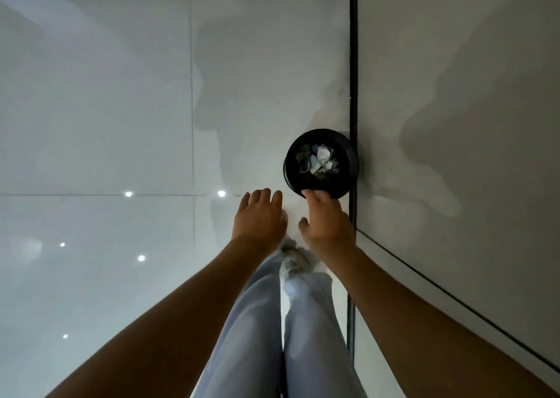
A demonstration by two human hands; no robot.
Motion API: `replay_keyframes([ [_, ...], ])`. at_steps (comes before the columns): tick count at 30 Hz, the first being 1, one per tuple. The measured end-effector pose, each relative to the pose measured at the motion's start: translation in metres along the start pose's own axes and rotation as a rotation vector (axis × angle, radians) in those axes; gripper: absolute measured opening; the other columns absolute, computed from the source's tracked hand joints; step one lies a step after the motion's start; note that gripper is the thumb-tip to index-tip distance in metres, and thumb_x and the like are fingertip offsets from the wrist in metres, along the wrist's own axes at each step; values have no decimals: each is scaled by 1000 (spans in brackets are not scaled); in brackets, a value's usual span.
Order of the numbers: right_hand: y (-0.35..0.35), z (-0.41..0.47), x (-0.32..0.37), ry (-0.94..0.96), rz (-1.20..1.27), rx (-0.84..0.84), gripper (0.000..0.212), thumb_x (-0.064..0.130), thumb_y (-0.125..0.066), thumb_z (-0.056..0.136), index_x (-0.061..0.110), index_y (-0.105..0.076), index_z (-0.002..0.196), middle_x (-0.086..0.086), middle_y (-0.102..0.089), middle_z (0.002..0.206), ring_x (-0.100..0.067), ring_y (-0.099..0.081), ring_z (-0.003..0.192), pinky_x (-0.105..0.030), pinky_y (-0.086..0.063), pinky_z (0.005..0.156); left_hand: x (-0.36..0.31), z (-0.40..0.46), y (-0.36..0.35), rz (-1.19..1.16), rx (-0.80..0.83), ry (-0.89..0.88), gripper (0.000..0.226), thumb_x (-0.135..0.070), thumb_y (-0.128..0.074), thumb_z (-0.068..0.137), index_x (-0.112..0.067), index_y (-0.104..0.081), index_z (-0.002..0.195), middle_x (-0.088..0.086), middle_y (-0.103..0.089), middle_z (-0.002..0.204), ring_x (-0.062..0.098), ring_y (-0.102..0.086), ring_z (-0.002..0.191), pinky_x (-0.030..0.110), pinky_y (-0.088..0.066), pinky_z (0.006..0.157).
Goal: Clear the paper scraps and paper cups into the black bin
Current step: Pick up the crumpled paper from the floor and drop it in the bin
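Observation:
A round black bin [291,167] stands on the pale tiled floor against the wall's dark skirting. Inside it lie several crumpled white paper scraps [321,158]. My right hand [325,219] reaches out with relaxed fingers, its fingertips at the bin's near rim. My left hand [259,216] hovers beside it to the left, fingers loosely spread, holding nothing. No paper cup shows clearly.
A grey wall [454,125] with a black skirting strip [353,64] runs along the right. My legs in light trousers [272,322] and a pale shoe [295,259] are below the hands. Glossy floor tiles [106,125] with light reflections spread to the left.

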State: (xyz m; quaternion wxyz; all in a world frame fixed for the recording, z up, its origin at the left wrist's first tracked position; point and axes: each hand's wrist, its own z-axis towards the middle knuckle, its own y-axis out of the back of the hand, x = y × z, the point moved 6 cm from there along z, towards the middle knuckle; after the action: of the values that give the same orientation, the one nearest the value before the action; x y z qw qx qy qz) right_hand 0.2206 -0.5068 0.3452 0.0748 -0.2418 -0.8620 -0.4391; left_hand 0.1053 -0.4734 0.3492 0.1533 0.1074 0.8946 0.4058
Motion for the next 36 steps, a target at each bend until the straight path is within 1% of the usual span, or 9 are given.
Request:
replay_keyframes([
  [2,-8,-10,17,65,-96,49,57,25,-54,95,20,-30,147,-5,-35,149,-26,-40,131,-36,-42,100,12,-24,-7,-54,-32,60,50,-36,-37,100,-12,-29,144,8,-37,147,24,-30,138,37,-18,118],
  [7,-43,-47,60,195,-262,154,55,24,-51,96,22,-29,146,-3,-35,149,-25,-41,128,-35,-41,98,43,-95,-45,-216,-30,235,54,-37,-45,97,-14,-31,143,6,-39,145,23,-32,137,36,-19,118],
  [12,-96,-90,112,356,-395,265,52,23,-49,97,22,-30,146,0,-36,149,-23,-41,127,-34,-41,99,84,-176,-92,-345,-14,422,52,-37,-46,97,-13,-33,141,8,-39,144,25,-32,136,37,-18,116],
  [17,-156,-136,177,534,-546,352,53,26,-48,97,22,-28,147,0,-36,149,-22,-39,129,-33,-40,102,136,-253,-131,-467,-84,595,52,-37,-44,96,-13,-32,141,7,-40,143,24,-33,135,37,-17,117],
  [20,-199,-168,220,627,-628,365,54,27,-49,97,23,-28,146,0,-36,148,-22,-39,129,-32,-38,101,168,-301,-156,-543,-142,681,52,-36,-44,96,-13,-33,142,7,-40,143,24,-33,135,37,-16,116],
  [24,-263,-224,265,783,-716,350,54,22,-47,94,22,-32,146,1,-41,143,-22,-44,122,-30,-41,95,208,-374,-208,-617,-173,780,51,-36,-43,96,-13,-34,141,6,-42,141,24,-35,133,36,-18,116],
  [26,-298,-255,284,804,-759,378,55,20,-49,93,21,-32,146,0,-41,143,-23,-45,122,-31,-42,96,225,-419,-238,-660,-183,847,50,-36,-44,96,-13,-35,140,7,-43,141,24,-37,132,36,-19,116],
  [30,-370,-320,316,855,-806,439,56,22,-51,95,22,-31,146,-1,-37,148,-23,-42,127,-33,-40,100,250,-506,-301,-701,-209,967,48,-36,-44,96,-13,-37,138,5,-46,136,23,-40,128,33,-21,114],
  [36,-472,-412,355,973,-879,541,55,20,-49,94,21,-31,145,-1,-38,146,-25,-42,126,-35,-40,98,271,-616,-387,-880,-211,1151,50,-35,-44,96,-13,-35,140,5,-44,137,23,-38,130,35,-20,115],
])
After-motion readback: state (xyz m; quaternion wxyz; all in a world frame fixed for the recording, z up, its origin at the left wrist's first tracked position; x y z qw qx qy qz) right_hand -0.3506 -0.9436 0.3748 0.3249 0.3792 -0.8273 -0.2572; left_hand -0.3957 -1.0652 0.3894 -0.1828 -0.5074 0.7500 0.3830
